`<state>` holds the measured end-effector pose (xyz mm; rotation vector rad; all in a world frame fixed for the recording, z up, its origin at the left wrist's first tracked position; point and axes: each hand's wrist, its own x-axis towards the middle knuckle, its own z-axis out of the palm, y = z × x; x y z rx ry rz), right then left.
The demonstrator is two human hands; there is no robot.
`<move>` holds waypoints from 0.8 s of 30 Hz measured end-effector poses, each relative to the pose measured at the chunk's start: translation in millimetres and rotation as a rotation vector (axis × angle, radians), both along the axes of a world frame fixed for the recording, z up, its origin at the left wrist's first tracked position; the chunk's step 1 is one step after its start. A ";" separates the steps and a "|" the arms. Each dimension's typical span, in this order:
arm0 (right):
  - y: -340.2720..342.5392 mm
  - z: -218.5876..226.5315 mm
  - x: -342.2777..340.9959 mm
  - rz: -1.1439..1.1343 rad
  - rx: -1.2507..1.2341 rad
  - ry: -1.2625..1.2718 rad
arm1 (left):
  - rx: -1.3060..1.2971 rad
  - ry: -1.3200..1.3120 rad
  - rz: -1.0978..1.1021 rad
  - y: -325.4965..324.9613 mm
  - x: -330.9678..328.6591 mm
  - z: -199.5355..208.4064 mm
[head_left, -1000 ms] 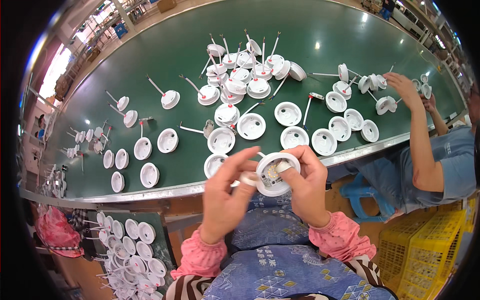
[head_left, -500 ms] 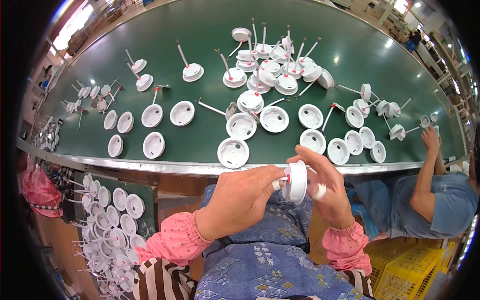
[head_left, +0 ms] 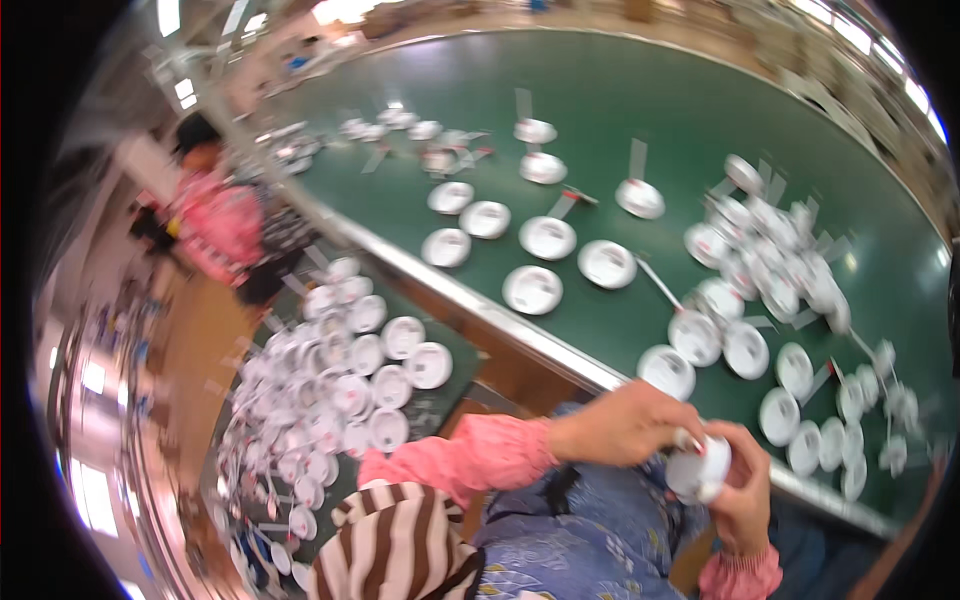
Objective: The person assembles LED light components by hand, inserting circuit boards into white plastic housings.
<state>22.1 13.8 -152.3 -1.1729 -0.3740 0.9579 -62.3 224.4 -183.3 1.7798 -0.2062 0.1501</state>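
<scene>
Just off the front edge of the green table, both my hands are on one white round lamp housing (head_left: 703, 467) with a reddish spot at its cable side. My left hand (head_left: 628, 424) is closed at that cable side, its fingertips pinching there. My right hand (head_left: 746, 492) wraps its fingers and thumb around the housing's rim. A white band shows on a finger of the left hand. The housing is tilted, and motion blur hides its finer detail. Nearest to the hands on the table lies a white round cup (head_left: 666, 373).
On the green table (head_left: 450, 90) lie several white cups and a heap of cabled housings (head_left: 765, 245). A lower board at left holds a dense pile of white housings (head_left: 350, 392). Further left is a person in pink (head_left: 215, 225); another person's arm (head_left: 912, 522) shows at lower right.
The whole view has swung left, bringing the side pile and the person in pink into sight. My right hand, fingers partly spread before, has closed around the housing.
</scene>
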 end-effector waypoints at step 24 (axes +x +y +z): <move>17.6 -0.7 -10.8 0.263 -0.265 -0.353 | -0.018 0.057 0.159 -7.4 -51.3 -5.6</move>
